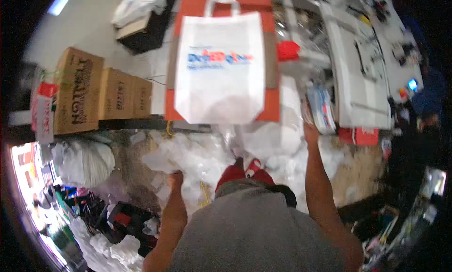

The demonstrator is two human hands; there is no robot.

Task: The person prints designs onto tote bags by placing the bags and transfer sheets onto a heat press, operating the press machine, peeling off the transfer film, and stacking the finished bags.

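One white bag (pixel 221 86), presumably light and limp, would lift best by its handle (pixel 221 0); whether left hand (pixel 175 180) or right hand (pixel 310 133) grips anything cannot be determined.

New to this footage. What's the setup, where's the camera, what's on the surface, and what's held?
No robot here: a person works bare-handed. The single picture comes from a camera on their head, looking forward and down. In front, a printed white bag lies on an orange-red board, with cardboard boxes to the left. The left hand hangs low, with nothing clearly held. The right hand is beside a printed pack; blur hides whether it grips anything.
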